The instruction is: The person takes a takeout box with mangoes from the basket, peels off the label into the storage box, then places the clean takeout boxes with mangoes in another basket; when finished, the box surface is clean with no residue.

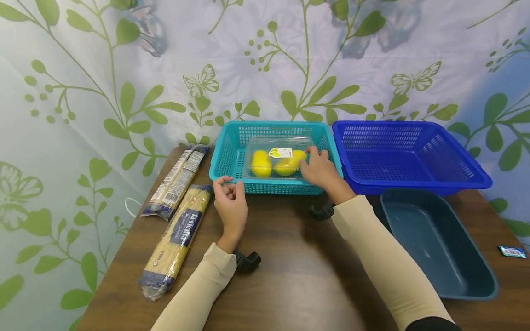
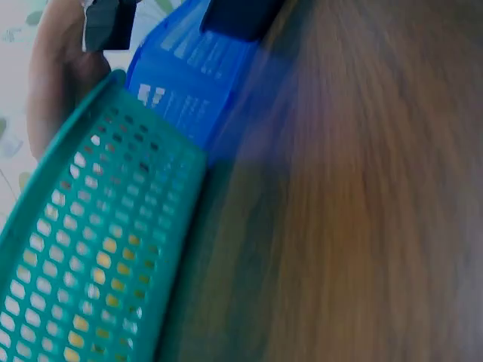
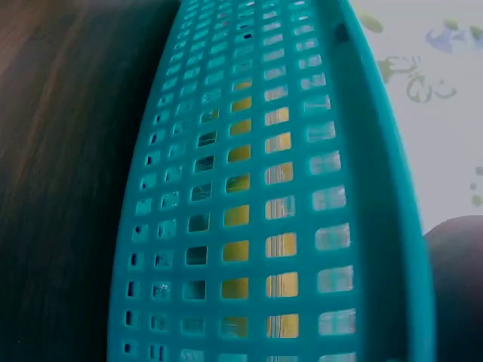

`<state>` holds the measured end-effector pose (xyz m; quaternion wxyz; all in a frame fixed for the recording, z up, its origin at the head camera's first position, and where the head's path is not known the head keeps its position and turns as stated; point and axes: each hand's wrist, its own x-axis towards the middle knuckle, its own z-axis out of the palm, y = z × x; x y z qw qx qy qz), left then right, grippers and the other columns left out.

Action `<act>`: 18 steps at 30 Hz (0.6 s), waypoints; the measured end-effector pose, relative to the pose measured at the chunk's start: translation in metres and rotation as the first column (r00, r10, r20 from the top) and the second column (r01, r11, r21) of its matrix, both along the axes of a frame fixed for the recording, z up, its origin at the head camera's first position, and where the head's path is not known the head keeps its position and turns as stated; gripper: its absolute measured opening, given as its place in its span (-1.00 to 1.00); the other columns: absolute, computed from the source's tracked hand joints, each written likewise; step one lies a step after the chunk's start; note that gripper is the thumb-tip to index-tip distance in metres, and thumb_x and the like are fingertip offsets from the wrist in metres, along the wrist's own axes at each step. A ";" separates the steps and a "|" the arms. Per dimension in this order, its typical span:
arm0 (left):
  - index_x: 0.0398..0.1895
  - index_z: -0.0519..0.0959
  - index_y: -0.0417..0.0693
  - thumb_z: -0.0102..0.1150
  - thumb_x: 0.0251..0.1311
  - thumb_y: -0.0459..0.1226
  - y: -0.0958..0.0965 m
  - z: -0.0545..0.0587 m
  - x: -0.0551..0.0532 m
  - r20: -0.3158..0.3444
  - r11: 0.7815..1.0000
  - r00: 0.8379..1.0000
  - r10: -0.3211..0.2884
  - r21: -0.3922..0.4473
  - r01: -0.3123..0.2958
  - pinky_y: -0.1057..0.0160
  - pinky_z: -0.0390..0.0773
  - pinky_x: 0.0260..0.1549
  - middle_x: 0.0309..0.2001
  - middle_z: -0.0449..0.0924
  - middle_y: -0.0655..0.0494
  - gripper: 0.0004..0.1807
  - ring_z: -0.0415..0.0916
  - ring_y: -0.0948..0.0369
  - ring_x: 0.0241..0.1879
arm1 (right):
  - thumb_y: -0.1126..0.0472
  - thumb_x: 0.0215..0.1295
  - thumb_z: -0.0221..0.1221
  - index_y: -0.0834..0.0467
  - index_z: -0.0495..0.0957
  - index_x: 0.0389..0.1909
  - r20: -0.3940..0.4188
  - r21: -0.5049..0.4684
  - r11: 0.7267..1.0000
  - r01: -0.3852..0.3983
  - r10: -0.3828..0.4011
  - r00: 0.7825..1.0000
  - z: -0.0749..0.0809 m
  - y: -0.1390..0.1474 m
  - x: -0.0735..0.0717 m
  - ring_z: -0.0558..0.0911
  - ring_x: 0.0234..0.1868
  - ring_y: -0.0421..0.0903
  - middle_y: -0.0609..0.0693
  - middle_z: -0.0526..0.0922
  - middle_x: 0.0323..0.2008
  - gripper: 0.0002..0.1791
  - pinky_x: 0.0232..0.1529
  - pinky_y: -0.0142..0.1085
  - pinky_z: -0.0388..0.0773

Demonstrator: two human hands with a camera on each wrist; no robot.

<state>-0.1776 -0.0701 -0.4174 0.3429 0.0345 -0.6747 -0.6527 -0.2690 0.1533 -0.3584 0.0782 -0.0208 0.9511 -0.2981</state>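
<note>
Two lemons (image 1: 262,164) show through a clear plastic box (image 1: 250,146) with a printed label, lying inside the teal basket (image 1: 271,187). My right hand (image 1: 320,170) reaches over the basket's front right rim, with its fingers at the right end of the box. Whether they grip it or only touch it is unclear. At the front left corner of the basket, my left hand (image 1: 231,204) is loosely curled with nothing visible in it. Through the basket's holes in the right wrist view, yellow (image 3: 236,216) shows; the fingers are hidden there.
Two packs of spaghetti (image 1: 178,239) (image 1: 175,181) lie at the left. A blue basket (image 1: 381,165) adjoins the teal one on the right. Before it stands a dark green tub (image 1: 430,248), and a small blue packet (image 1: 512,252) lies near the right edge. A patterned cloth hangs behind.
</note>
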 end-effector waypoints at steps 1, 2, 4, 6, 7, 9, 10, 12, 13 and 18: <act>0.00 0.39 -0.49 0.11 0.39 -0.48 -0.001 0.003 0.002 -0.009 1.000 1.000 0.012 0.007 -0.012 0.38 0.18 -0.60 -0.54 0.37 -0.12 -0.77 0.14 0.28 -0.65 | -0.04 0.59 -0.22 0.12 0.07 0.49 0.008 -0.016 1.000 0.005 -0.004 1.000 -0.001 0.001 -0.003 0.39 0.06 0.38 0.44 0.02 0.40 -0.42 0.04 0.19 0.38; -0.01 0.39 -0.50 0.12 0.38 -0.48 -0.002 0.006 0.004 -0.019 1.000 1.000 0.024 0.013 -0.024 0.39 0.18 -0.61 -0.54 0.37 -0.12 -0.76 0.14 0.29 -0.66 | -0.02 0.59 -0.21 0.12 0.08 0.48 0.016 -0.032 0.999 0.010 -0.010 1.000 -0.001 0.001 -0.006 0.37 0.11 0.39 0.45 0.02 0.41 -0.44 0.08 0.20 0.36; 0.00 0.40 -0.51 0.15 0.38 -0.47 -0.007 0.007 0.004 -0.029 0.999 0.999 0.039 0.025 -0.038 0.40 0.20 -0.60 -0.54 0.38 -0.13 -0.75 0.15 0.31 -0.66 | 0.01 0.60 -0.19 0.12 0.09 0.46 0.028 -0.055 0.998 0.022 -0.020 0.999 -0.004 0.003 -0.013 0.36 0.17 0.39 0.45 0.04 0.41 -0.47 0.11 0.20 0.34; 0.01 0.40 -0.53 0.16 0.39 -0.46 -0.011 0.005 0.003 -0.030 0.998 0.998 0.051 0.035 -0.049 0.40 0.22 -0.60 -0.53 0.40 -0.14 -0.72 0.16 0.31 -0.66 | 0.04 0.61 -0.18 0.11 0.09 0.45 0.038 -0.081 0.996 0.027 -0.024 0.999 -0.006 0.005 -0.019 0.35 0.16 0.35 0.44 0.09 0.38 -0.50 0.09 0.17 0.34; 0.02 0.40 -0.54 0.17 0.39 -0.45 -0.012 0.005 0.002 -0.031 0.998 0.998 0.057 0.040 -0.056 0.40 0.23 -0.59 -0.52 0.40 -0.13 -0.71 0.17 0.32 -0.65 | 0.05 0.62 -0.17 0.09 0.09 0.45 0.047 -0.102 0.994 0.028 -0.023 0.999 -0.007 0.006 -0.022 0.37 0.09 0.30 0.42 0.16 0.32 -0.51 0.04 0.14 0.36; 0.03 0.40 -0.54 0.19 0.39 -0.43 -0.015 0.004 -0.001 -0.028 0.997 0.998 0.063 0.050 -0.061 0.41 0.25 -0.58 -0.50 0.42 -0.13 -0.69 0.19 0.32 -0.65 | 0.05 0.62 -0.16 0.07 0.08 0.45 0.060 -0.140 0.990 0.025 -0.017 0.998 -0.009 0.007 -0.026 0.41 -0.14 0.18 0.34 0.34 0.07 -0.52 -0.11 0.04 0.38; 0.03 0.40 -0.54 0.19 0.39 -0.42 -0.015 0.003 -0.002 -0.027 0.997 0.998 0.062 0.055 -0.061 0.41 0.27 -0.57 -0.49 0.43 -0.13 -0.68 0.21 0.33 -0.64 | 0.05 0.63 -0.16 0.06 0.08 0.45 0.068 -0.160 0.987 0.024 -0.013 0.998 -0.009 0.007 -0.028 0.38 -0.26 0.11 0.28 0.36 -0.07 -0.52 -0.17 -0.01 0.37; 0.04 0.40 -0.54 0.20 0.39 -0.42 -0.016 0.003 -0.003 -0.026 0.996 0.998 0.053 0.071 -0.051 0.41 0.29 -0.58 -0.45 0.45 -0.15 -0.67 0.23 0.33 -0.65 | 0.05 0.64 -0.16 0.04 0.09 0.44 0.088 -0.202 0.979 0.030 -0.013 0.996 -0.009 0.008 -0.031 0.28 -0.45 0.00 0.14 0.32 -0.33 -0.54 -0.31 -0.10 0.32; 0.05 0.41 -0.53 0.21 0.39 -0.42 -0.016 0.003 -0.003 -0.024 0.996 0.999 0.049 0.076 -0.047 0.42 0.29 -0.59 -0.43 0.46 -0.16 -0.67 0.23 0.33 -0.66 | 0.05 0.64 -0.15 0.03 0.09 0.44 0.096 -0.219 0.975 0.035 -0.014 0.995 -0.009 0.008 -0.031 0.22 -0.52 -0.04 0.09 0.25 -0.41 -0.54 -0.35 -0.13 0.29; 0.09 0.45 -0.50 0.21 0.38 -0.42 -0.015 0.004 -0.004 -0.008 0.996 0.998 0.059 0.074 -0.058 0.43 0.28 -0.65 -0.35 0.53 -0.24 -0.66 0.21 0.38 -0.74 | 0.06 0.65 -0.14 0.01 0.12 0.43 0.141 -0.278 0.959 0.061 -0.022 0.990 -0.008 0.010 -0.031 0.20 -0.56 -0.09 0.10 0.27 -0.33 -0.56 -0.43 -0.18 0.30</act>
